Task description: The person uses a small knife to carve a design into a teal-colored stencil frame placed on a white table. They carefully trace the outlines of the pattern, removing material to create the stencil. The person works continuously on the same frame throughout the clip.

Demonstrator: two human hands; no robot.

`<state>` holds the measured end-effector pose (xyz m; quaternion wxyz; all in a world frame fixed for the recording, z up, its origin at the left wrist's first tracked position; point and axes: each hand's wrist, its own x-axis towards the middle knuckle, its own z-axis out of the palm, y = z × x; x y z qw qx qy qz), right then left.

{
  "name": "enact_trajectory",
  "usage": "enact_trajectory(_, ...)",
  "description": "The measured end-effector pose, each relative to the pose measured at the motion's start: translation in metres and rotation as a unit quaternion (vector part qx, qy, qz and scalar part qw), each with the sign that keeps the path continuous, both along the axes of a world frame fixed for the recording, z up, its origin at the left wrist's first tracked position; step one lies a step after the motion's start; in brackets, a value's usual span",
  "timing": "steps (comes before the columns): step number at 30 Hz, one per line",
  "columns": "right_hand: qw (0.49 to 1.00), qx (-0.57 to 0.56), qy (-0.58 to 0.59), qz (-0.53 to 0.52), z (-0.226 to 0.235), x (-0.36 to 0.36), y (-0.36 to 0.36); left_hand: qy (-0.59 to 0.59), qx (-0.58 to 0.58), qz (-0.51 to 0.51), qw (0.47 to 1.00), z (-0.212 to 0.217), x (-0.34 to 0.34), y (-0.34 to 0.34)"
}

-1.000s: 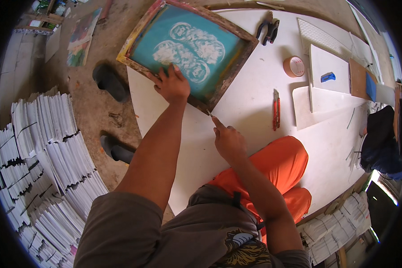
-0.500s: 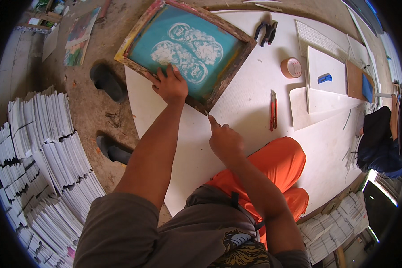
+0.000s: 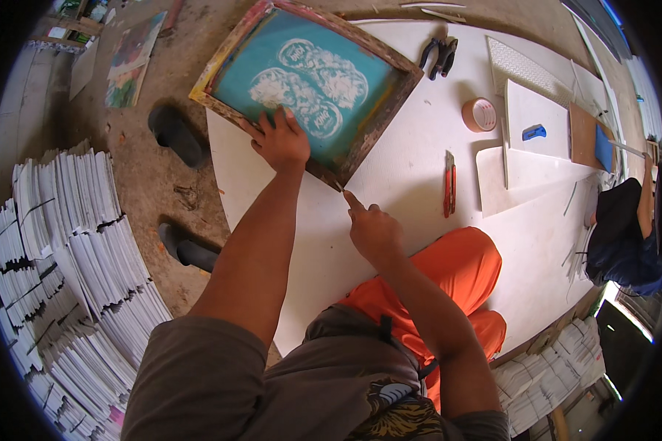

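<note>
A wooden-framed printing screen point(image 3: 224, 109) with teal mesh and white designs lies tilted across the white board point(image 3: 301, 264) in front of me. My left hand point(image 3: 283, 144) rests spread on the screen's near side, fingertips reaching over the mesh. At the frame's nearest corner, my right hand point(image 3: 376, 229) is closed round a thin tool point(image 3: 340, 188). Only its small metal tip shows; the rest is hidden in my fist, so its kind is unclear. The tip touches or nearly touches the corner wood.
Right of the screen lie pliers point(image 3: 438, 57), a tape roll point(image 3: 479, 115), a red cutter knife point(image 3: 449, 184) and a blue cutter point(image 3: 534, 132) on a white panel point(image 3: 541, 158). Another person point(image 3: 625, 228) is at far right. Stacked white sheets point(image 3: 81, 220) and dark sandals point(image 3: 176, 136) are at left.
My right hand has shifted very slightly to the right and nearer to me at the corner. The left hand stays put. At far right the other person's arm has moved a little.
</note>
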<state>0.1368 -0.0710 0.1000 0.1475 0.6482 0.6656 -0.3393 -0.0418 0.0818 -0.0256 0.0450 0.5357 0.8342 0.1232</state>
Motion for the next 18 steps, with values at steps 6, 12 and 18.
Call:
enact_trajectory(6, 1.0, -0.005, 0.015, -0.012, -0.0004, 0.0012, -0.0011, 0.0, 0.015, -0.003, 1.0, -0.0041, -0.0024, -0.0012)
enact_trajectory(12, 0.998, -0.022, 0.03, -0.041, 0.0063, 0.0017, -0.0006, -0.004, -0.009, 0.0, 1.0, 0.0018, -0.0003, -0.0007)
enact_trajectory(18, 0.998, -0.021, 0.039, -0.046, 0.0076, 0.0037, 0.0004, 0.003, -0.018, 0.0, 1.0, -0.0003, -0.0014, -0.0003)
